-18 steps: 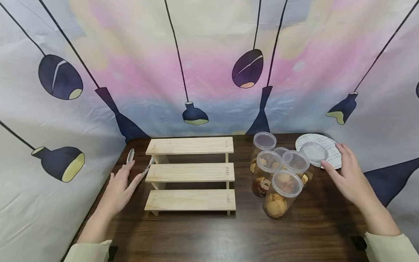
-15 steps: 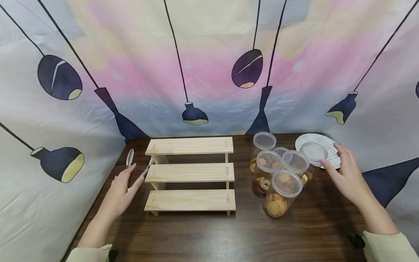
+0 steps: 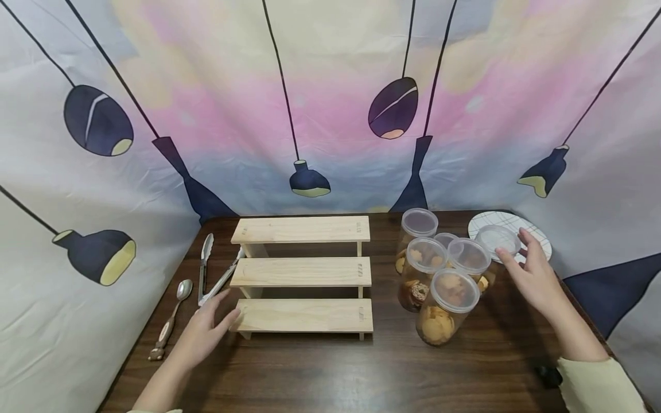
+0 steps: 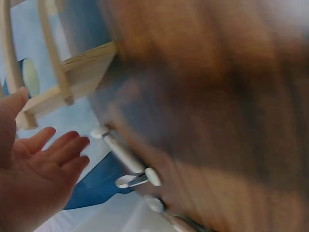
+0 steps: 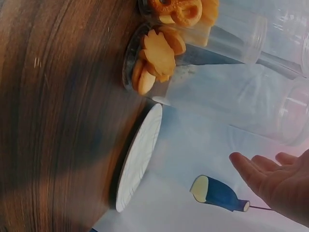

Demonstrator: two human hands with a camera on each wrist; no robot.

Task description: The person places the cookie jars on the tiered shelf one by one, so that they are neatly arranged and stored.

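My left hand (image 3: pixel 203 338) has its fingers extended beside the front left corner of a three-tier wooden stand (image 3: pixel 302 315); in the left wrist view, that hand (image 4: pixel 43 169) appears empty. Metal tongs (image 3: pixel 203 267) and a spoon (image 3: pixel 172 321) with a decorated handle lie behind and left of it. At right, my right hand (image 3: pixel 534 284) spreads thumb and fingers near the lid of a clear jar (image 3: pixel 498 240). From the right wrist, a gap shows between the hand (image 5: pixel 277 181) and that jar, which holds flower-shaped cookies (image 5: pixel 159 53).
Several lidded clear jars crowd the right of the stand, one with plain cookies (image 3: pixel 436 324) in front and one with pretzel-like cookies (image 3: pixel 415 292). A white patterned plate (image 3: pixel 539 238) lies behind the right hand. A printed cloth (image 3: pixel 346 115) hangs behind the table (image 3: pixel 330 373).
My left hand has drawn back from the tongs toward the stand's front corner, uncovering the tongs and spoon. My right hand has shifted slightly left, nearer the jar's lid.
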